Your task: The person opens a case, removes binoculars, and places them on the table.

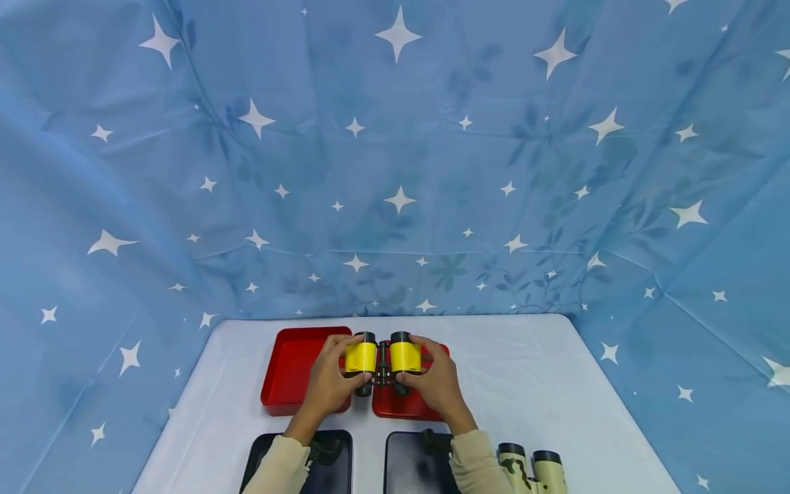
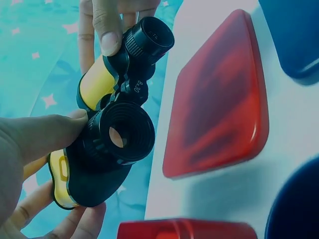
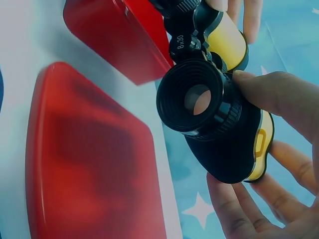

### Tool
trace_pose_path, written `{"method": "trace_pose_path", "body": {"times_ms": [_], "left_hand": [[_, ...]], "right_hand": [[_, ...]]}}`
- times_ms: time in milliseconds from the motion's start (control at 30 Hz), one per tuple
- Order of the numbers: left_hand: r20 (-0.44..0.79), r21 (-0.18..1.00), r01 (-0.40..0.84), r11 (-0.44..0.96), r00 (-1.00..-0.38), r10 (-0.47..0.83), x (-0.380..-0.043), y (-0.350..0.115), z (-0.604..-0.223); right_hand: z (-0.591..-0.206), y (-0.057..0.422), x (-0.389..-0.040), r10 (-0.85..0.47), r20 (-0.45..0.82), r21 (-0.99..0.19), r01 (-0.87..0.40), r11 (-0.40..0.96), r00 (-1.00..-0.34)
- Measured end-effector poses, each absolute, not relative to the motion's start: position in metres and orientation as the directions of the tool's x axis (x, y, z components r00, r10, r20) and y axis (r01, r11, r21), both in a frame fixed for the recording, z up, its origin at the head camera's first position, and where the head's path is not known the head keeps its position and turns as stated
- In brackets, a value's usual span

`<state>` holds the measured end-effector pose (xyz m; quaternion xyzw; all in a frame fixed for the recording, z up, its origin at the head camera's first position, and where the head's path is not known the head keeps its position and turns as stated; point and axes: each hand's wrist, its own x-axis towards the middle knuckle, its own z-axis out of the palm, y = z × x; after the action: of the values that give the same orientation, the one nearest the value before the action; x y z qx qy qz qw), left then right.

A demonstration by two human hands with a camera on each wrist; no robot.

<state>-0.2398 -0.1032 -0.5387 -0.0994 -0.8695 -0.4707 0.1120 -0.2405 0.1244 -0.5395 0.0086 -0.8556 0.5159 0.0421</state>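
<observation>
A pair of yellow-and-black binoculars (image 1: 382,360) is held up above the two red trays, one barrel in each hand. My left hand (image 1: 330,379) grips the left barrel (image 2: 102,159), thumb by the eyepiece and fingers under the body. My right hand (image 1: 435,381) grips the right barrel (image 3: 224,134) the same way. The black rubber eyepieces (image 3: 192,97) face toward me. The left red tray (image 1: 290,370) and the right red tray (image 1: 404,405) lie on the white table below the binoculars.
Two dark blue trays (image 1: 327,466) (image 1: 413,470) sit at the table's near edge. A camouflage pair of binoculars (image 1: 531,470) lies at the near right. Blue starred cloth (image 1: 395,171) walls in the white table (image 1: 524,384) on three sides.
</observation>
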Motion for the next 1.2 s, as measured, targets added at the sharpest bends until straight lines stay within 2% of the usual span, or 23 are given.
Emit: {"method": "trace_pose_path", "body": {"times_ms": [567, 1200], "left_hand": [[0.269, 0.804, 0.304, 0.510, -0.952, 0.143, -0.243, -0.059, -0.543], [0.197, 0.835, 0.266, 0.481, -0.962, 0.190, -0.247, -0.004, -0.555]], "right_hand": [[-0.541, 0.174, -0.234, 0.122, 0.021, -0.891, 0.037, 0.452, -0.992], [-0.547, 0.223, -0.224, 0.194, -0.029, -0.861, 0.123, 0.494, -0.981]]}}
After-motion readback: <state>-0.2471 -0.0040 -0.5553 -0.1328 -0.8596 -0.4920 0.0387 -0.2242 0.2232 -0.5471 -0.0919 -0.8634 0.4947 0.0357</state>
